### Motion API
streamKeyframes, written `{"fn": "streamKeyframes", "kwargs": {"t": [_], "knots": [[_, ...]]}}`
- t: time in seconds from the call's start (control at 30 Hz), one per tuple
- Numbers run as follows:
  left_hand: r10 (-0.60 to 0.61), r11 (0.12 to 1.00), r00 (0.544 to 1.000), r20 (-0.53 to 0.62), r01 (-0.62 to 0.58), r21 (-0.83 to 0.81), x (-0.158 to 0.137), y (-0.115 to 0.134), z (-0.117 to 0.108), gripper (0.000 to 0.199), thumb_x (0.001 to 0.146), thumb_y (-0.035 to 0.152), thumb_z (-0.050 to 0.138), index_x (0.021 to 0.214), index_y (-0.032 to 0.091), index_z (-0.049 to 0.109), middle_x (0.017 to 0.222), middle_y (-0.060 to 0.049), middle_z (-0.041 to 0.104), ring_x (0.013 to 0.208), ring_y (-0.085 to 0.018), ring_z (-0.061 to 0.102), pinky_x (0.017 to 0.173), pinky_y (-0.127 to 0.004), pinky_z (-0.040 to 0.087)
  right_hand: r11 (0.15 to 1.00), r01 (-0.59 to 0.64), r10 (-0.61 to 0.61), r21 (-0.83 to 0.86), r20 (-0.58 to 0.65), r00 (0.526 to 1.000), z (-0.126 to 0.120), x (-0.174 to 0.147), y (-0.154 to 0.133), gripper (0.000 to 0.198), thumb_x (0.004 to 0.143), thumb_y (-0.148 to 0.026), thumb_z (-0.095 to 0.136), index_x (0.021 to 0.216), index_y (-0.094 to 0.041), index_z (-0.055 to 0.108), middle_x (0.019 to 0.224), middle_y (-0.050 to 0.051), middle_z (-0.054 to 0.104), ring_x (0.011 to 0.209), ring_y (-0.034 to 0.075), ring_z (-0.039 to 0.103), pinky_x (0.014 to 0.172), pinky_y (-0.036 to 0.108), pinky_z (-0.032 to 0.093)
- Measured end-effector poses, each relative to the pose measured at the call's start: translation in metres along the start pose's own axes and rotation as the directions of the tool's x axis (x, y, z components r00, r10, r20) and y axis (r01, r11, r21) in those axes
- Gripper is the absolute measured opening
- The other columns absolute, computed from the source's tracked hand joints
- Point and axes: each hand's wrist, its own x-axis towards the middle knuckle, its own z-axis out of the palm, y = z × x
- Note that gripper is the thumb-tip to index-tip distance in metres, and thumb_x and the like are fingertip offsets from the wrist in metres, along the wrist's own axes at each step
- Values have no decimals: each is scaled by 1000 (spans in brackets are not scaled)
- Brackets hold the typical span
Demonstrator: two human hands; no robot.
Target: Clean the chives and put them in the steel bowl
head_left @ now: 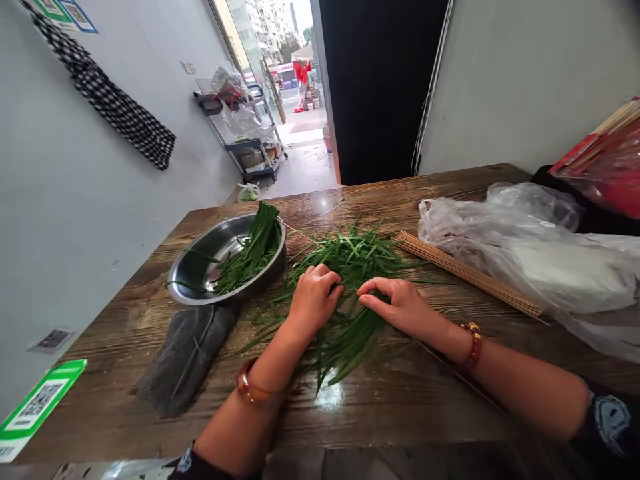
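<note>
My left hand [316, 295] is closed in a pinch over a loose pile of garlic chives [357, 250]; what sits between its fingertips is hidden. Close by on the right, my right hand [395, 303] pinches a thin bamboo skewer [460, 377], whose tip pokes out toward the left hand and whose shaft runs back under my forearm. A bunch of long chive leaves [347, 347] hangs below the right fingers onto the table. To the left, a steel bowl [195, 270] holds a flat, neatly lined-up band of chives [263, 233] and some looser leaves.
A bundle of bamboo skewers [470, 277] lies right of the pile on the wooden table [360, 420]. Beyond it spread clear plastic bags [560, 260]. A dark mesh cloth [187, 360] lies before the bowl. A green code card [43, 403] is at the left; a cart [245, 143] stands near the doorway.
</note>
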Motion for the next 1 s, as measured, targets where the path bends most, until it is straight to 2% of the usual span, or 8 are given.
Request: {"fn": "streamKeyframes", "kwargs": {"t": [0.13,0.3,0.43,0.6,0.7,0.8,0.9,1.0], "knots": [[6,997,999,-40,-10,-81,-1,0,-1,8,83,18,58,81,18,66,87,-6,63,84,-20,56,78,-33,44,1000,8,-8,3,-5,1000,1,-1,0,18,88,-32,58,91,-20,70,88,2,75,79,17,67,72,27,47],[-105,955,994,-3,100,-279,-3,3,-5,9,85,17,52,81,18,60,74,-1,60,68,-15,53,64,-27,38,1000,-7,7,-7,0,1000,-1,-2,3,18,88,-33,58,91,-21,70,87,1,75,78,16,67,72,26,47],[-161,864,986,48,164,-477,-2,3,-3,7,82,14,50,83,18,56,63,3,55,59,-12,49,60,-25,36,1000,-21,21,-21,-9,1000,-1,-2,4,19,87,-33,58,91,-21,71,82,0,74,72,16,65,68,26,46],[-167,708,983,75,173,-685,0,3,-3,28,83,13,49,110,14,54,61,5,56,56,-11,51,61,-24,40,998,-52,51,-28,-24,998,-2,-1,2,20,87,-35,58,89,-21,71,80,0,73,70,15,64,67,27,44],[-158,789,986,56,160,-593,0,2,-3,23,83,15,52,104,15,61,63,3,56,57,-11,49,61,-25,40,999,-44,44,-16,-20,999,-2,-1,1,19,87,-34,57,89,-21,71,84,0,74,73,15,65,69,26,44],[-117,911,992,-46,89,-403,-2,3,-2,19,81,14,58,99,18,64,69,2,56,66,-13,51,66,-27,41,1000,-24,23,-13,-17,1000,-1,-2,1,18,87,-32,57,88,-20,70,86,0,74,76,15,66,70,26,45],[-86,951,985,-149,37,-307,-3,5,-3,20,83,16,58,103,19,63,76,0,57,72,-14,53,70,-28,43,1000,3,-3,-14,-9,1000,0,-3,3,18,87,-32,57,89,-20,70,87,1,74,76,15,66,70,26,45],[-58,977,984,-170,21,-210,-2,6,-3,19,84,22,61,102,18,65,82,-3,57,77,-16,54,72,-29,45,1000,14,-14,-6,6,1000,1,-2,4,18,88,-32,57,89,-20,70,88,1,74,78,16,66,71,27,45]]}}
